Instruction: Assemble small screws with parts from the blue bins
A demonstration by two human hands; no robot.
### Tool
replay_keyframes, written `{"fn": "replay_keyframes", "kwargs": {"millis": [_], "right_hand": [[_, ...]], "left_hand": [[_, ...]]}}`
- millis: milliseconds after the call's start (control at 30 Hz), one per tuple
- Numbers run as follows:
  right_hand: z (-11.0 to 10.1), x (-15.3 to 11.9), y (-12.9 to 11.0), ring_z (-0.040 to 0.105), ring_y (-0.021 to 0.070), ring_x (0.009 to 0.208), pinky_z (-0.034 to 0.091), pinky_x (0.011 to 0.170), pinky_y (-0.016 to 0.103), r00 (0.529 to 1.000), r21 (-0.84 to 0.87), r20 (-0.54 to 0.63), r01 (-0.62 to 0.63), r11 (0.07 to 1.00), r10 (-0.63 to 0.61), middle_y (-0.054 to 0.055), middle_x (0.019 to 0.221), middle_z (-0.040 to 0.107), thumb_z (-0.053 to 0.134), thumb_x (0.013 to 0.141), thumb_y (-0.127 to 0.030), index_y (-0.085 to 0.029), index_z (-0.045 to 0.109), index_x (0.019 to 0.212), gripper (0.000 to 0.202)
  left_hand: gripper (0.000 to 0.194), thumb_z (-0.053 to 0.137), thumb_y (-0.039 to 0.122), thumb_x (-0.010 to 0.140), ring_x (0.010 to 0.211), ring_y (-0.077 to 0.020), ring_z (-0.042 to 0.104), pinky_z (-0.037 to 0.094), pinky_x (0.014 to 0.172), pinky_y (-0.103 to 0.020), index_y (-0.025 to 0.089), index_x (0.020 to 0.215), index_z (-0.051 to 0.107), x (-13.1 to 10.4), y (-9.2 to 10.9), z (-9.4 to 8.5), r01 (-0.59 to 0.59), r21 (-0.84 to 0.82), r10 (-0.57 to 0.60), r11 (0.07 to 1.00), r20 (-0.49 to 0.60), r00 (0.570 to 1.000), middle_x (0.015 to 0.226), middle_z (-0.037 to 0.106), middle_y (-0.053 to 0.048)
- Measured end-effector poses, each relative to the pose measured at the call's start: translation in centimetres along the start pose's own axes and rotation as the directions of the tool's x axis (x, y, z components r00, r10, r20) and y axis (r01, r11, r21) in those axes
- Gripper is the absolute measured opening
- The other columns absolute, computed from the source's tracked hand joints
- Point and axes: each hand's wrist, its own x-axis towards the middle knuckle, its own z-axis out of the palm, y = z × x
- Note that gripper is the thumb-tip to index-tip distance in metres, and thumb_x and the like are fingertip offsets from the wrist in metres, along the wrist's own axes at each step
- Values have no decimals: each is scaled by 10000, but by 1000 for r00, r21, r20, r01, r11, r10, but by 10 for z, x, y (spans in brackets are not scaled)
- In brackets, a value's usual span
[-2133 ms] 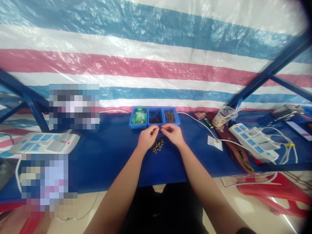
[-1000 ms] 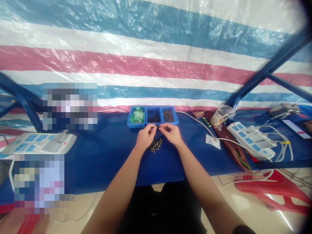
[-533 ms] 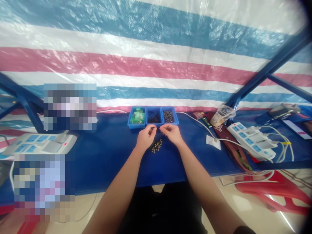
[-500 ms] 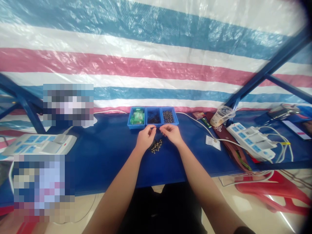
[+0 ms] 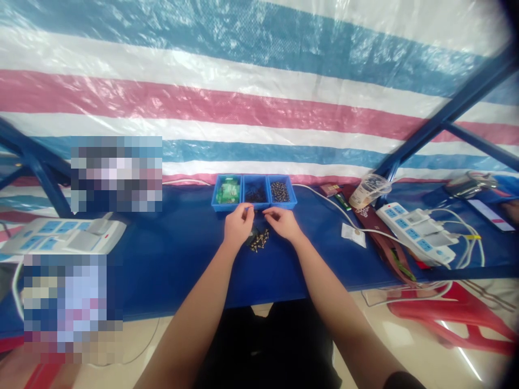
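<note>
My left hand (image 5: 239, 222) is closed in a pinch just in front of the blue bins; whatever sits between its fingertips is too small to make out. Facing it, a short gap to the right, my right hand (image 5: 283, 222) also has thumb and finger pressed together, their content hidden. Below and between the hands lies a small pile of brass-and-black screw-like pieces (image 5: 259, 241). Behind them stand three joined blue bins: the left one holds green-and-white packets (image 5: 228, 192), the middle one dark thin parts (image 5: 255, 193), the right one small metal pieces (image 5: 279, 192).
A plastic cup (image 5: 368, 192), a brown strap (image 5: 379, 237), a small white packet (image 5: 353, 235) and a power strip (image 5: 416, 233) with cables lie to the right. Another power strip (image 5: 67, 236) is at left. A striped sheet (image 5: 259, 108) hangs behind the blue table (image 5: 174, 259).
The hands have drawn slightly apart, my left one shifting a little left. The view has tilted a little; the bins and the pile stay in place on the table.
</note>
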Motion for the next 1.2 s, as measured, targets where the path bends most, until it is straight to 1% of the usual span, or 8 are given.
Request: {"fn": "replay_keyframes", "kwargs": {"millis": [100, 200, 300, 433, 600, 700, 833, 1200], "right_hand": [[5, -1, -3, 608, 154, 714, 489, 725, 285, 995, -291, 73, 80, 954, -61, 31, 820, 698, 574, 882, -278, -243, 697, 1137, 285], [13, 0, -9, 619, 195, 828, 474, 736, 290, 997, -484, 70, 68, 872, -38, 57, 874, 688, 561, 905, -300, -297, 659, 1219, 329], [18, 2, -12, 621, 201, 837, 469, 727, 284, 998, -533, 58, 24, 846, 8, 57, 909, 688, 572, 903, -312, -315, 675, 1175, 291], [14, 2, -11, 604, 183, 756, 459, 671, 273, 998, -501, 49, -19, 865, 49, 39, 819, 663, 600, 879, -291, -262, 700, 1021, 176], [6, -1, -7, 609, 171, 794, 484, 747, 286, 1000, -351, -1, 13, 936, -14, 54, 877, 666, 589, 873, -270, -205, 687, 894, 119], [2, -1, -6, 632, 156, 755, 513, 761, 295, 998, -64, -68, -18, 998, 14, 45, 891, 697, 576, 884, -329, -198, 681, 945, 179], [-1, 0, -9, 661, 164, 734, 545, 721, 303, 993, 248, -88, -51, 968, 75, 56, 896, 721, 621, 845, -425, -190, 692, 1002, 291], [1, 2, -12, 650, 159, 687, 553, 650, 299, 990, 354, -91, -65, 933, 104, 56, 875, 732, 668, 786, -504, -205, 730, 983, 363]], "left_hand": [[256, 493, 379, 924, 543, -95, 523, 404, 609, -215, 194, 980, 661, 1, -2, 0, 22, 2, -22, 1000, -45, 999, 613, 581, 30], [247, 498, 373, 920, 546, -95, 526, 409, 612, -214, 193, 970, 659, 1, -2, 1, 33, -9, -33, 999, -60, 998, 618, 587, 30], [246, 498, 375, 919, 550, -96, 529, 412, 615, -215, 195, 967, 659, 1, -2, 1, 34, -13, -35, 999, -60, 998, 622, 589, 29], [248, 494, 377, 919, 526, -93, 509, 405, 603, -216, 196, 961, 659, 0, -2, 1, 32, -8, -32, 999, -69, 997, 590, 562, 36], [259, 499, 379, 911, 516, -95, 500, 411, 593, -216, 198, 968, 675, 1, -2, 1, -17, -14, 17, 1000, 12, 1000, 565, 544, 40], [257, 525, 370, 897, 540, -98, 516, 427, 603, -218, 207, 1007, 690, 0, -1, 2, -54, -40, 58, 998, 97, 994, 602, 573, 31], [274, 559, 375, 884, 570, -99, 537, 447, 626, -224, 227, 1069, 695, 0, 2, 3, -79, -70, 90, 994, 169, 982, 662, 622, 21], [252, 537, 387, 907, 582, -91, 553, 429, 621, -213, 215, 984, 704, -1, -2, 4, -95, -49, 102, 994, 162, 982, 692, 651, 18]]}}
